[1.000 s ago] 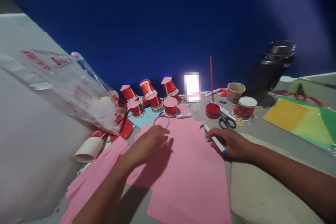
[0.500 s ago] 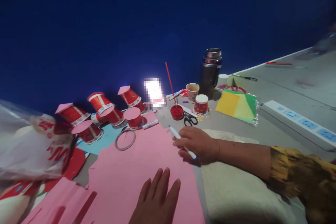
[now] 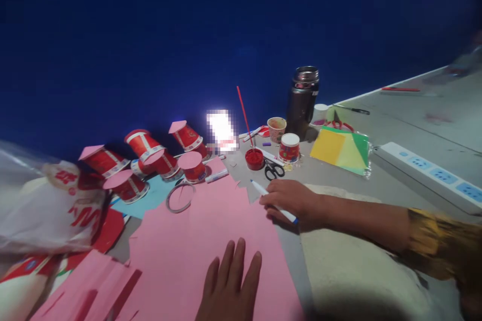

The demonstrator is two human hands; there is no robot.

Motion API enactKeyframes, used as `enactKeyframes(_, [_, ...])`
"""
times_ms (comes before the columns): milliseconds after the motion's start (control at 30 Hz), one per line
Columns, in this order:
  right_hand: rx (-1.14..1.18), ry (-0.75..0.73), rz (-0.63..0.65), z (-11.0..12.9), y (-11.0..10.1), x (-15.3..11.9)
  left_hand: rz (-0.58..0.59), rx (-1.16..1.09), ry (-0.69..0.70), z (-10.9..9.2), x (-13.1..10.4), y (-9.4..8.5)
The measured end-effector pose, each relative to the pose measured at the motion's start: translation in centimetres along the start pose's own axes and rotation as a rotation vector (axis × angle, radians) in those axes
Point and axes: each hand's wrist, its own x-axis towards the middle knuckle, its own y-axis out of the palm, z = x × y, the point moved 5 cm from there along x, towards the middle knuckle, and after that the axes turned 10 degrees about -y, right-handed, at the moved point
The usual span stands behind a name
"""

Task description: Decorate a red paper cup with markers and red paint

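My left hand (image 3: 231,283) lies flat with fingers spread on a large sheet of pink paper (image 3: 211,225). Its edge at the upper right is cut unevenly. In my right hand (image 3: 295,203) is a white marker with blue ends (image 3: 259,187), held just right of the sheet, its tip toward the back left. A pale cloth (image 3: 342,266) lies under and beside that forearm. Just beyond my right hand are black-handled scissors (image 3: 274,170) and a small pot of red paint (image 3: 254,159) with a red stick standing in it. A roll of tape (image 3: 181,197) rests on the paper.
Several red paper cups topped with pink paper (image 3: 126,186) stand at the left, near a plastic bag (image 3: 48,210). Toward the back are a dark flask (image 3: 302,103) and a blurred bright screen (image 3: 222,131). On the right lie coloured paper (image 3: 341,151) and a power strip (image 3: 433,173).
My right hand has shifted right with the marker, away from the pink paper's edge. My left hand has moved slightly right and stays flat on the sheet.
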Motion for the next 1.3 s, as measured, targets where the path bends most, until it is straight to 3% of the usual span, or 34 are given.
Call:
enactKeyframes(100, [0.013,0.137,-0.051,-0.2,-2.0,0.3,0.137,-0.058,0.075,0.3,0.6,-0.8])
enactKeyframes(167, [-0.039,0.142,-0.082,-0.1,-3.1,0.6,0.288,-0.101,0.128,0.3,1.4,-1.8])
enactKeyframes(300, [-0.061,0.182,-0.011,0.3,-2.8,1.4,0.478,-0.143,0.141,-0.8,3.6,-5.5])
enactKeyframes(433, [-0.113,0.177,0.180,2.0,-1.3,1.8,0.479,-0.198,0.134,-1.9,6.2,-8.9])
enactKeyframes(533, [-0.214,0.235,0.215,1.7,-1.8,-0.1,0.428,-0.203,0.087,-1.2,7.5,-9.9])
enactKeyframes(633, [-0.385,0.458,0.138,-1.0,-4.5,-4.4,0.432,-0.260,0.085,-0.4,8.0,-9.3])
enactKeyframes(733, [-0.672,0.797,0.216,-3.9,-8.1,-9.7,0.397,-0.309,0.112,0.0,8.2,-7.9])
enactKeyframes(833, [-0.760,1.070,0.362,-5.3,-10.8,-13.3,0.311,-0.302,0.110,0.3,8.2,-6.8])
enactKeyframes(933, [-0.736,1.121,0.457,-5.8,-11.8,-14.3,0.257,-0.288,0.124,0.4,7.9,-6.1])
enactKeyframes(1067, [-0.698,1.148,0.500,-6.7,-11.7,-14.9,0.170,-0.289,0.159,0.8,7.6,-5.7])
enactKeyframes(1167, [-0.720,1.197,0.479,-7.1,-12.1,-15.4,0.108,-0.300,0.186,1.1,7.5,-5.3])
enactKeyframes(1300, [-0.787,1.238,0.405,-6.7,-14.5,-15.6,-0.006,-0.311,0.215,1.2,7.4,-5.1])
